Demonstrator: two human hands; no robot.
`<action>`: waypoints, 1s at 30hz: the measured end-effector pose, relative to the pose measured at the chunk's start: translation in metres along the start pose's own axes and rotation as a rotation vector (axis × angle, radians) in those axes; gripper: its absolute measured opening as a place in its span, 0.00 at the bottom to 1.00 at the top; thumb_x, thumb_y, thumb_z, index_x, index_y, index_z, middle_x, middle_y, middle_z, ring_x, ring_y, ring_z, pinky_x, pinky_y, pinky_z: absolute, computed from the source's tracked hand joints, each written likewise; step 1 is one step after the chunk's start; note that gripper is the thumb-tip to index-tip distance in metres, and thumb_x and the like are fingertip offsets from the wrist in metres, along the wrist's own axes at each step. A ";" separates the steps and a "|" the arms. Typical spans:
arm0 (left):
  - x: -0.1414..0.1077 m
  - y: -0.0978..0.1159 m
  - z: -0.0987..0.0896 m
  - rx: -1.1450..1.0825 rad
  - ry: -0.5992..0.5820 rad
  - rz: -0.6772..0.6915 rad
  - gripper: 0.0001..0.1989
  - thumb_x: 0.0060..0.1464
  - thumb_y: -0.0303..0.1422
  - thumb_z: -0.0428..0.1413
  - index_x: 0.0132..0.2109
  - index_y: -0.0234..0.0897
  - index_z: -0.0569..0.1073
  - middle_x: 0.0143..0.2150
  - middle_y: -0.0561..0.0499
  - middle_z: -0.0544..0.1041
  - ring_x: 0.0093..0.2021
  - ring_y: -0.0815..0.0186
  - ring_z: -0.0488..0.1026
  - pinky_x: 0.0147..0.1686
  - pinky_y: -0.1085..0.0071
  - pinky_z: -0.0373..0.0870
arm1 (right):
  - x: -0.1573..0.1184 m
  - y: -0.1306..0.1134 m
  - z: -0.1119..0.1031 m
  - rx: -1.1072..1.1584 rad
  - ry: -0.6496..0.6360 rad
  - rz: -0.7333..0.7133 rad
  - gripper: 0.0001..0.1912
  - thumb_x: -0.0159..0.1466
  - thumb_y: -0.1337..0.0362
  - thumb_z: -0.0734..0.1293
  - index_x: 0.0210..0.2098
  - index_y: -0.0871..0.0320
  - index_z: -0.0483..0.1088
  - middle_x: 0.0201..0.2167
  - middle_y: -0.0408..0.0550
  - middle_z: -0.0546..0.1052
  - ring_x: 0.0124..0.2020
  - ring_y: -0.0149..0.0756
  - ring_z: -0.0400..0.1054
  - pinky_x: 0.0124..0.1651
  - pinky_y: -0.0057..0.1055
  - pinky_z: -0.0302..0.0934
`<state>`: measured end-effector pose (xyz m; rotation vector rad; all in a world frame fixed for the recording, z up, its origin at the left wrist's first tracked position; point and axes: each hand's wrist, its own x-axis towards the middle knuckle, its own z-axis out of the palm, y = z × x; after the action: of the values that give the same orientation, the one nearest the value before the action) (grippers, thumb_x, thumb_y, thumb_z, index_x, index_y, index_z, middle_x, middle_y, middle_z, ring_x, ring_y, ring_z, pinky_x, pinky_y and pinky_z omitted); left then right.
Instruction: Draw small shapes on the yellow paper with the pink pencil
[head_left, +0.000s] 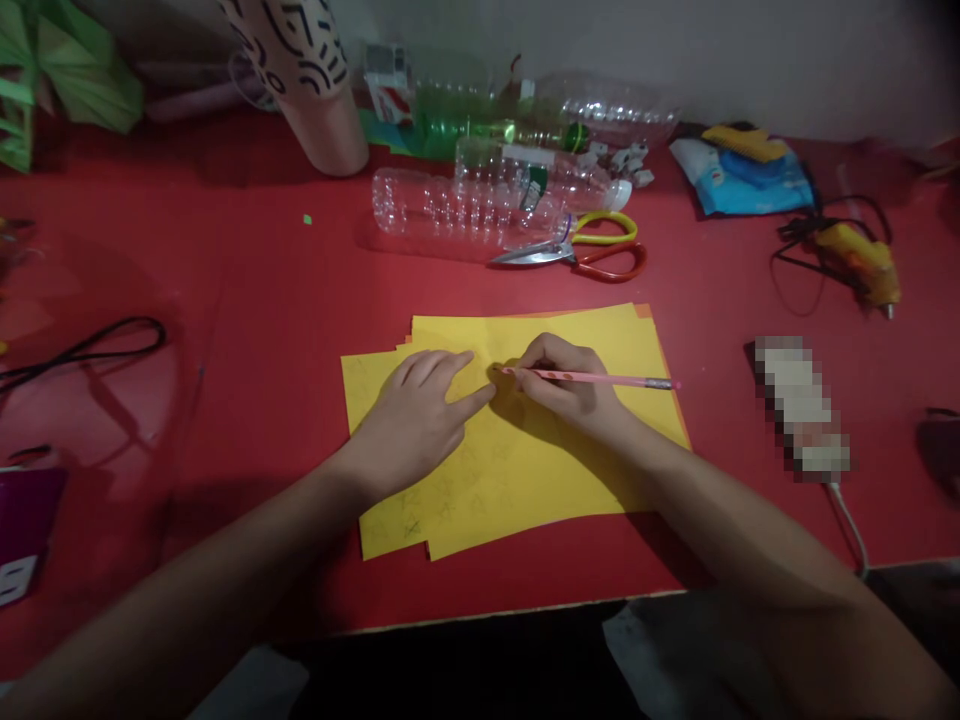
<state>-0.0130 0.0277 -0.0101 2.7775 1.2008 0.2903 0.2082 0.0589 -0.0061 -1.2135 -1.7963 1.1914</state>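
Several sheets of yellow paper (pixel 517 490) lie overlapping on the red tabletop, with faint star-like pencil marks on their lower left part. My left hand (pixel 420 415) rests flat on the paper, fingers spread. In my right hand (pixel 574 385) is a pink pencil (pixel 600 378), pinched near its point. The pencil tip meets the paper just right of my left fingertips, and its eraser end points to the right. Orange paper edges show slightly behind the yellow sheets.
Scissors (pixel 570 250) and clear plastic bottles (pixel 465 205) lie beyond the paper. A patterned tumbler (pixel 315 90) stands at the back left. To the right are a blue packet (pixel 739 180), a yellow glue gun (pixel 859 260) and a blurred-out object (pixel 802 405) on a cable.
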 end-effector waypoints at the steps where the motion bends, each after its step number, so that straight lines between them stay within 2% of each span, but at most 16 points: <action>1: 0.000 0.000 0.000 0.006 0.003 0.003 0.24 0.56 0.21 0.53 0.59 0.38 0.72 0.61 0.34 0.69 0.58 0.45 0.67 0.55 0.46 0.67 | 0.000 0.000 0.000 0.004 0.001 0.002 0.07 0.62 0.65 0.66 0.27 0.56 0.66 0.23 0.40 0.72 0.23 0.27 0.60 0.26 0.28 0.52; 15: -0.001 -0.001 0.000 -0.001 0.034 0.032 0.24 0.55 0.21 0.54 0.59 0.37 0.74 0.60 0.32 0.69 0.57 0.43 0.68 0.53 0.44 0.68 | 0.000 0.002 0.001 -0.004 0.073 -0.040 0.07 0.59 0.68 0.65 0.25 0.55 0.63 0.19 0.37 0.67 0.21 0.26 0.57 0.24 0.28 0.50; 30: -0.001 -0.001 0.000 -0.014 0.004 0.006 0.23 0.57 0.23 0.53 0.60 0.38 0.73 0.62 0.33 0.68 0.59 0.45 0.66 0.55 0.45 0.67 | 0.000 0.004 0.000 -0.014 0.132 0.001 0.08 0.57 0.68 0.65 0.25 0.54 0.61 0.18 0.37 0.65 0.21 0.27 0.55 0.24 0.28 0.49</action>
<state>-0.0140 0.0276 -0.0103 2.7701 1.1872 0.3034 0.2091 0.0591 -0.0095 -1.2707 -1.7093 1.0747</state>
